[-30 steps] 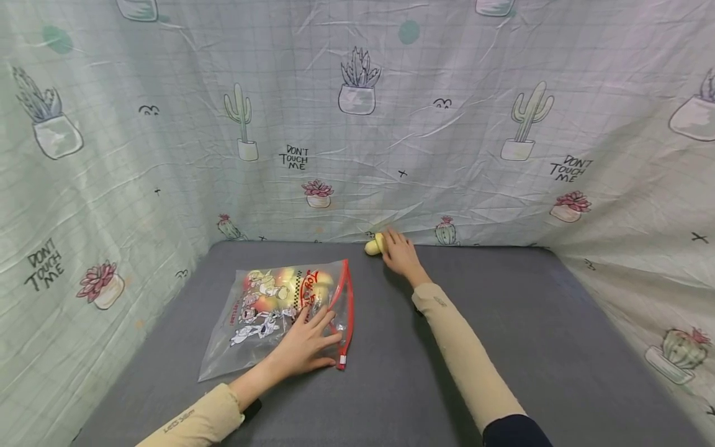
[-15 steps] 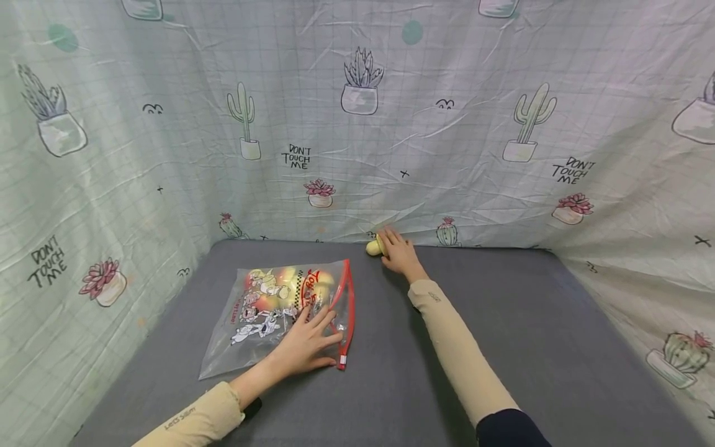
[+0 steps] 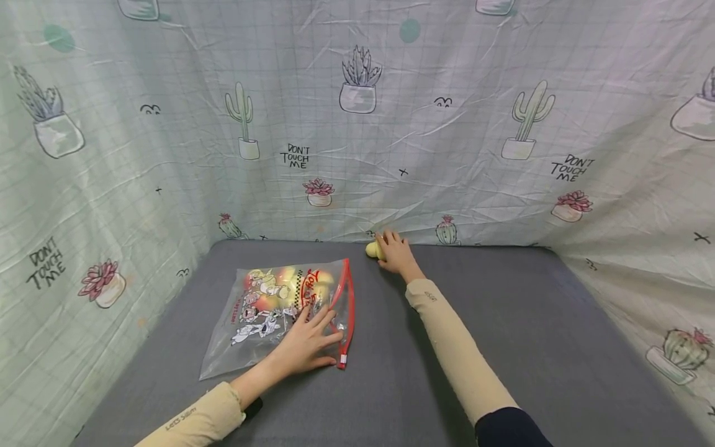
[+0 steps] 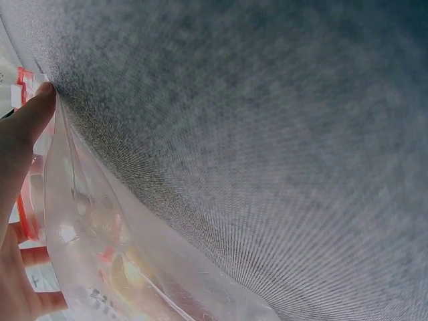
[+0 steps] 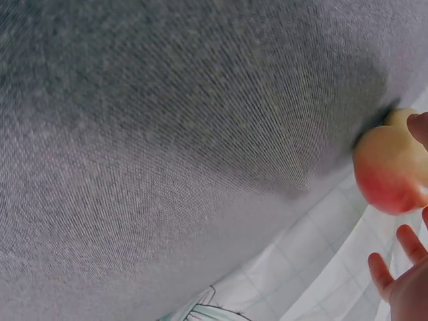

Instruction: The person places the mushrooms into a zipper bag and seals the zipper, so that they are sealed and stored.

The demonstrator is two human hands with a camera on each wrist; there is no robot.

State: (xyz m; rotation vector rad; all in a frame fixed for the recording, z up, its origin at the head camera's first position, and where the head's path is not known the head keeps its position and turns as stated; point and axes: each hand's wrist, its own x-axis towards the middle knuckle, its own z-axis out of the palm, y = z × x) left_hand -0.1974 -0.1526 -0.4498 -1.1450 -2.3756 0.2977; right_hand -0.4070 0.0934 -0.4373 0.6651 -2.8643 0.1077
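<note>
My left hand (image 3: 306, 343) lies with fingers spread over the open-end side of a clear plastic zip bag (image 3: 223, 354) with a red slider edge and printed cartoon figures. Inside the bag show several yellow-and-red fruits (image 3: 268, 303). Toward the back edge of the table, my right hand (image 3: 398, 254) holds a pear-shaped yellow fruit (image 3: 372, 249). In the right wrist view, the pear (image 5: 384, 167) has a red blush, with the thumb (image 5: 420, 127) against its narrower end and a finger close below. Part of the pear is out of frame there; the two lower fingers stand apart from it.
The grey cloth-covered table (image 3: 503, 335) reaches back to a pale curtain (image 3: 391, 136) printed with cacti, which surrounds it on three sides. The bag's red slider strip (image 3: 350, 304) faces the middle of the table.
My right hand has shifted slightly toward me and its fingers have drawn in around the pear, covering more of it. The left hand and the bag stay put.
</note>
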